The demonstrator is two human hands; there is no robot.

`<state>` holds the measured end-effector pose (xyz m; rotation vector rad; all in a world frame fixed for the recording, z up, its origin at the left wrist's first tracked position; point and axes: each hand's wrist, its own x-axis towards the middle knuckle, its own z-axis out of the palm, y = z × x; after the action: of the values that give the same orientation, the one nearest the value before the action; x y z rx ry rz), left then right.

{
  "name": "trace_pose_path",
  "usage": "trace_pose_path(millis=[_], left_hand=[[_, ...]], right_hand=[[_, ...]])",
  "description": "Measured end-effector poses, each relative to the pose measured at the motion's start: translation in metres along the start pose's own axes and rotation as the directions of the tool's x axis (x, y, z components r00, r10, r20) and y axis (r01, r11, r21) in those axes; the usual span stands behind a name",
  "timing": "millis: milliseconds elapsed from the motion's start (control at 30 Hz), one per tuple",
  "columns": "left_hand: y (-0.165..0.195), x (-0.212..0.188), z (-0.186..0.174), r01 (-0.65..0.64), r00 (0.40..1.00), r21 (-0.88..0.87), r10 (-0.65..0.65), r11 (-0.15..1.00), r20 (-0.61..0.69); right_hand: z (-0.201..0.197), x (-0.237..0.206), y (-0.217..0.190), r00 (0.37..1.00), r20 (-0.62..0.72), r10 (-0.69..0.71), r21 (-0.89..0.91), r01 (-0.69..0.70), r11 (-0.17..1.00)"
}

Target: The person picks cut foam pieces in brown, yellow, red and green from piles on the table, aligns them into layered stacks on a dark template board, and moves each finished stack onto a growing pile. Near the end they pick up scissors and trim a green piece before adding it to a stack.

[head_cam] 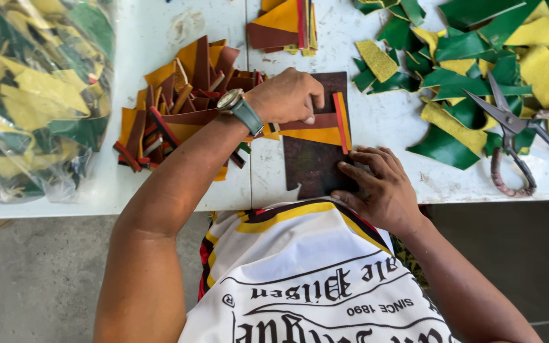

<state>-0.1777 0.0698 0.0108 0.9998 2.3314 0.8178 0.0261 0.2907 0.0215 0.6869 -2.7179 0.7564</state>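
My left hand, with a wristwatch on its wrist, presses fingers-down on a brown strip and a yellow-orange piece that lie across a dark brown leather board. A thin red and yellow strip lies along the board's right side. My right hand rests spread on the board's lower right edge, holding nothing. Left of my left arm lies a heap of brown, orange and red leather strips.
Large scissors lie on green and yellow leather scraps at the right. A clear plastic bag of yellow and green scraps fills the left. A small stack of pieces sits at the far edge of the white table.
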Motion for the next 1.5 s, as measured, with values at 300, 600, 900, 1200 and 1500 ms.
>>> trace_pose_path(millis=[300, 600, 900, 1200, 1500], left_hand=[[0.002, -0.017, -0.012, 0.012, 0.978, -0.026, -0.017, 1.000, -0.206], [0.021, -0.075, 0.016, 0.002, 0.972, 0.318, 0.073, 0.948, -0.223], [0.011, -0.075, 0.022, -0.047, 0.955, 0.223, 0.110, 0.974, -0.276], [0.014, -0.076, 0.013, -0.064, 0.961, 0.195, 0.113, 0.979, -0.252], [0.023, -0.074, 0.011, -0.086, 0.922, 0.303, 0.191, 0.949, -0.336]], right_hand=[[-0.002, 0.001, -0.001, 1.000, -0.021, 0.011, -0.034, -0.012, 0.999], [-0.001, -0.002, 0.002, 0.999, -0.011, 0.036, -0.034, -0.036, 0.999], [-0.003, -0.003, 0.001, 0.999, -0.024, 0.028, -0.060, -0.029, 0.998], [0.000, -0.009, 0.002, 0.997, -0.059, 0.051, -0.120, -0.058, 0.991], [-0.013, -0.007, 0.009, 0.998, -0.051, 0.037, 0.019, -0.036, 0.999]])
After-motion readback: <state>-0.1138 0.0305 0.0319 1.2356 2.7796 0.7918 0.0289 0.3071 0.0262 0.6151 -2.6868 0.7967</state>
